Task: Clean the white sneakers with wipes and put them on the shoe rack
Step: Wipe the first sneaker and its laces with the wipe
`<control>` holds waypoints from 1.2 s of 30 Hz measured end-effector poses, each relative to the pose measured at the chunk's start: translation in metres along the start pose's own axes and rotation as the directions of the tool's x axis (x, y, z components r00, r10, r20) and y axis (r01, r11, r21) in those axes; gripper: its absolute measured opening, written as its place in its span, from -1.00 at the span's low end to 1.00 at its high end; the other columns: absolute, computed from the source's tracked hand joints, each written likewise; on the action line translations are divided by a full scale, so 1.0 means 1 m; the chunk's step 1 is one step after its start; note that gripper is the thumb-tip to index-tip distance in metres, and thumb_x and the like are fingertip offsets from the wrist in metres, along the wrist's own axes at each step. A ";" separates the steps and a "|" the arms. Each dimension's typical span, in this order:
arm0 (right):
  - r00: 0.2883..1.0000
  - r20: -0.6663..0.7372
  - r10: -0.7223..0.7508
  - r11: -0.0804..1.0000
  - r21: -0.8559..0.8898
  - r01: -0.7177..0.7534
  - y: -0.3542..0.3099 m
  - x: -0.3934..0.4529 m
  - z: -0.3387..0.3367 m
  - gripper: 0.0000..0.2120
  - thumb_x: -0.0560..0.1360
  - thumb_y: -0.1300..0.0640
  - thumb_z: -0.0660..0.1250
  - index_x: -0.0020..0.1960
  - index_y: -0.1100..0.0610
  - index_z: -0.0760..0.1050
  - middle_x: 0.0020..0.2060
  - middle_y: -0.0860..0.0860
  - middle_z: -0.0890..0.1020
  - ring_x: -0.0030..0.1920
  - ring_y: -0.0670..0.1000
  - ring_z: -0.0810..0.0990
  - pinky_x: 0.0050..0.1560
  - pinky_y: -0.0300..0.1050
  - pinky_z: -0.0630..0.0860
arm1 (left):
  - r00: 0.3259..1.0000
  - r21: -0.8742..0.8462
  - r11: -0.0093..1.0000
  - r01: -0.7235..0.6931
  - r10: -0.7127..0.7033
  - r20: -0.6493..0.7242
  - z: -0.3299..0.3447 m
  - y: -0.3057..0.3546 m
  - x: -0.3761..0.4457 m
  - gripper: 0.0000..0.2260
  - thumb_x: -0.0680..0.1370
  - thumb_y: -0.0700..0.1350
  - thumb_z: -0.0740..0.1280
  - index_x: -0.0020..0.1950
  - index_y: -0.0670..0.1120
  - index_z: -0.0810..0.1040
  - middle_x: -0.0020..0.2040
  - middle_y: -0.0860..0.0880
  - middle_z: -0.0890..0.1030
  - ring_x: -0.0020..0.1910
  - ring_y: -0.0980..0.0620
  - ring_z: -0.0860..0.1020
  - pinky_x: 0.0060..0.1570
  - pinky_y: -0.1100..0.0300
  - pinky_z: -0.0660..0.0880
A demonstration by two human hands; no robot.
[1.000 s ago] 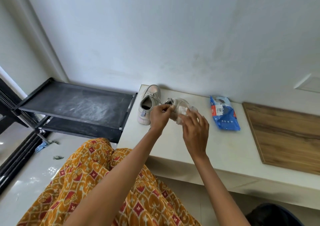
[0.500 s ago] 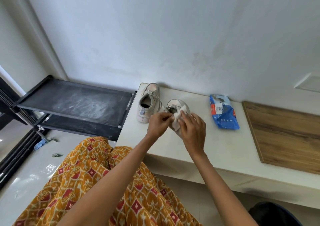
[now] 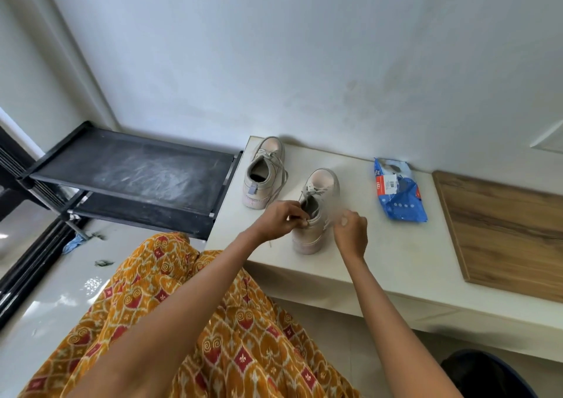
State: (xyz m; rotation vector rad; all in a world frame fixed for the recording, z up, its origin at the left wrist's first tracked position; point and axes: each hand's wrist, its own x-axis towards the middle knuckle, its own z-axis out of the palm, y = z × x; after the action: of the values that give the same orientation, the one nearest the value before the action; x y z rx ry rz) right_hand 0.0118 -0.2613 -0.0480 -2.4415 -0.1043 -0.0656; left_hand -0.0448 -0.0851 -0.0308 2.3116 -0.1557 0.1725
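Two white sneakers stand on a white ledge (image 3: 396,254). The left sneaker (image 3: 264,169) sits at the ledge's left end, untouched. The right sneaker (image 3: 320,190) stands upright nearer to me, toe pointing at the wall. My left hand (image 3: 278,219) pinches this shoe's heel collar. My right hand (image 3: 352,230) hovers just right of the shoe with its fingers curled. A pale blurred wipe (image 3: 338,210) shows between its fingertips and the shoe's side. The black shoe rack (image 3: 137,172) stands left of the ledge, its top shelf dusty and bare.
A blue pack of wipes (image 3: 399,198) lies on the ledge right of the shoes. Further right is a wooden board (image 3: 502,230). My patterned orange skirt (image 3: 182,321) fills the lower view. A dark round object (image 3: 487,373) sits at the bottom right.
The sneaker has come down from my hands onto the ledge and now stands upright. My right hand has drawn away from its side to the right. My left hand stays at the collar.
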 end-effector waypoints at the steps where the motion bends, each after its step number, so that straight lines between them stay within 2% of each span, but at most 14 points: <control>1: 1.000 0.001 0.010 1.000 -0.015 -0.010 0.000 0.005 0.000 -0.80 0.53 0.18 0.27 0.11 0.16 0.58 0.04 0.16 0.59 0.11 0.16 0.44 -0.14 -0.10 0.37 | 1.000 0.018 1.000 -0.005 0.005 0.023 -0.001 0.000 0.004 -0.87 0.44 -0.23 0.43 -0.03 -0.22 0.68 -0.16 -0.15 0.63 -0.22 -0.05 0.55 -0.24 0.30 0.31; 6: 0.986 -0.166 0.028 0.985 0.173 0.001 -0.027 -0.020 0.015 -0.90 0.52 0.23 0.29 -0.01 0.19 0.57 -0.06 0.13 0.61 0.00 0.13 0.50 -0.21 -0.25 0.26 | 0.997 0.008 1.000 0.001 -0.002 0.073 -0.008 -0.007 0.009 -0.87 0.45 -0.27 0.41 -0.02 -0.23 0.67 -0.13 -0.16 0.64 -0.20 -0.08 0.56 -0.23 0.36 0.29; 8: 0.980 -0.183 -0.079 0.979 0.170 0.110 -0.025 -0.047 0.022 -0.95 0.50 0.25 0.33 -0.05 0.17 0.56 -0.13 0.07 0.60 -0.08 0.07 0.52 -0.29 -0.33 0.25 | 0.996 -0.041 0.998 0.044 -0.041 0.077 -0.013 -0.016 0.005 -0.87 0.46 -0.27 0.41 -0.01 -0.24 0.66 -0.15 -0.15 0.62 -0.25 0.01 0.53 -0.26 0.37 0.32; 11: 0.952 -0.129 -0.277 0.960 0.010 0.281 -0.014 -0.057 0.020 -0.89 0.44 0.28 0.38 -0.06 0.12 0.57 -0.18 0.02 0.61 -0.12 0.05 0.51 -0.28 -0.21 0.33 | 0.988 -0.132 0.984 0.116 -0.102 0.113 -0.023 -0.026 0.001 -0.84 0.47 -0.30 0.40 0.03 -0.26 0.64 -0.18 -0.06 0.57 -0.30 0.26 0.49 -0.24 0.47 0.36; 13: 0.970 -0.121 -0.211 0.977 -0.003 0.212 -0.012 -0.038 0.017 -0.89 0.45 0.27 0.34 -0.05 0.12 0.57 -0.15 0.05 0.62 -0.08 0.09 0.50 -0.26 -0.18 0.31 | 0.981 -0.126 0.981 0.146 -0.127 0.149 -0.026 -0.024 0.003 -0.83 0.47 -0.29 0.40 0.06 -0.24 0.64 -0.14 0.00 0.57 -0.25 0.26 0.51 -0.18 0.45 0.39; 15: 0.992 -0.123 -0.023 0.997 0.067 0.031 -0.017 -0.015 0.013 -0.89 0.50 0.23 0.28 0.00 0.12 0.55 -0.08 0.08 0.62 0.01 0.12 0.48 -0.24 -0.16 0.31 | 0.972 -0.104 0.981 0.164 -0.143 0.188 -0.028 -0.022 0.005 -0.83 0.49 -0.27 0.38 0.07 -0.22 0.63 -0.10 0.01 0.57 -0.17 0.16 0.51 -0.12 0.39 0.42; 17: 0.992 -0.122 0.020 0.997 0.079 -0.011 -0.025 0.000 0.009 -0.86 0.53 0.20 0.24 0.05 0.10 0.54 -0.04 0.09 0.62 0.05 0.14 0.46 -0.21 -0.14 0.32 | 0.963 -0.096 0.977 0.189 -0.165 0.215 -0.031 -0.024 0.003 -0.86 0.51 -0.26 0.36 0.05 -0.19 0.62 -0.09 0.00 0.57 -0.17 0.14 0.50 -0.12 0.35 0.41; 20: 0.976 -0.065 -0.208 0.977 0.035 0.210 -0.044 -0.017 0.015 -0.82 0.51 0.20 0.29 0.08 0.08 0.58 -0.06 0.09 0.61 0.00 0.11 0.49 -0.21 -0.17 0.35 | 0.958 -0.107 0.969 0.222 -0.196 0.209 -0.038 -0.033 -0.005 -0.86 0.49 -0.33 0.32 -0.08 -0.11 0.58 -0.17 -0.05 0.54 -0.19 0.03 0.48 -0.10 0.12 0.44; 22: 0.932 -0.029 -0.362 0.932 -0.001 0.362 -0.045 -0.046 0.026 -0.77 0.49 0.25 0.32 0.11 0.08 0.59 -0.10 0.07 0.58 -0.06 0.05 0.51 -0.24 -0.20 0.38 | 0.952 -0.129 0.956 0.264 -0.237 0.194 -0.039 -0.034 -0.012 -0.83 0.45 -0.39 0.27 -0.12 -0.14 0.55 -0.20 -0.08 0.50 -0.20 0.01 0.44 -0.11 0.09 0.41; 26: 0.879 -0.037 -0.476 0.876 -0.109 0.470 -0.036 -0.055 0.029 -0.77 0.44 0.27 0.38 0.06 0.07 0.62 -0.18 0.03 0.58 -0.16 0.05 0.50 -0.27 -0.16 0.37 | 0.942 -0.255 0.908 0.333 -0.308 0.134 -0.036 -0.027 -0.015 -0.83 0.48 -0.19 0.30 -0.04 -0.28 0.58 -0.15 -0.19 0.55 -0.17 0.02 0.48 -0.11 0.15 0.42; 28: 0.913 -0.080 -0.400 0.913 -0.128 0.388 -0.037 -0.035 0.022 -0.79 0.43 0.29 0.36 -0.01 0.05 0.62 -0.22 0.07 0.58 -0.16 0.13 0.51 -0.26 -0.12 0.36 | 0.958 -0.188 0.939 0.288 -0.280 0.065 -0.031 -0.021 -0.008 -0.86 0.52 -0.17 0.33 -0.05 -0.24 0.60 -0.20 -0.09 0.56 -0.22 0.04 0.48 -0.16 0.14 0.40; 31: 0.977 -0.138 -0.163 0.987 -0.019 0.162 -0.045 -0.004 0.010 -0.78 0.47 0.28 0.30 0.02 0.05 0.61 -0.14 0.13 0.60 -0.05 0.18 0.51 -0.21 -0.04 0.44 | 0.967 -0.039 0.966 0.254 -0.254 0.009 -0.028 -0.014 0.002 -0.85 0.51 -0.15 0.36 0.02 -0.17 0.65 -0.15 -0.10 0.63 -0.19 -0.03 0.55 -0.16 0.08 0.46; 35: 0.864 -0.110 -0.492 0.869 -0.124 0.479 -0.049 -0.011 0.013 -0.73 0.42 0.32 0.34 0.04 0.05 0.62 -0.15 0.05 0.60 -0.09 0.10 0.50 -0.19 -0.05 0.47 | 0.987 0.167 0.973 0.160 -0.162 -0.001 -0.021 -0.010 0.009 -0.72 0.47 0.05 0.30 -0.11 -0.14 0.65 -0.22 -0.12 0.65 -0.23 -0.12 0.58 -0.24 0.05 0.44; 36: 0.855 -0.103 -0.508 0.858 -0.152 0.491 -0.043 -0.015 0.015 -0.72 0.42 0.31 0.34 0.06 0.05 0.62 -0.15 0.04 0.60 -0.10 0.09 0.50 -0.19 -0.06 0.46 | 0.991 0.207 0.970 0.127 -0.133 0.012 -0.022 -0.009 0.010 -0.67 0.46 0.12 0.26 -0.12 -0.12 0.66 -0.22 -0.08 0.65 -0.24 -0.10 0.57 -0.21 0.09 0.41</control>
State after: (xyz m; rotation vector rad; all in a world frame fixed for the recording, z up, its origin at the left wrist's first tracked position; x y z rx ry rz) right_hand -0.0063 -0.2199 -0.0333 -2.4573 -0.6941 -0.4880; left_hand -0.0348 -0.0639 -0.0207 2.5216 0.0017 0.0952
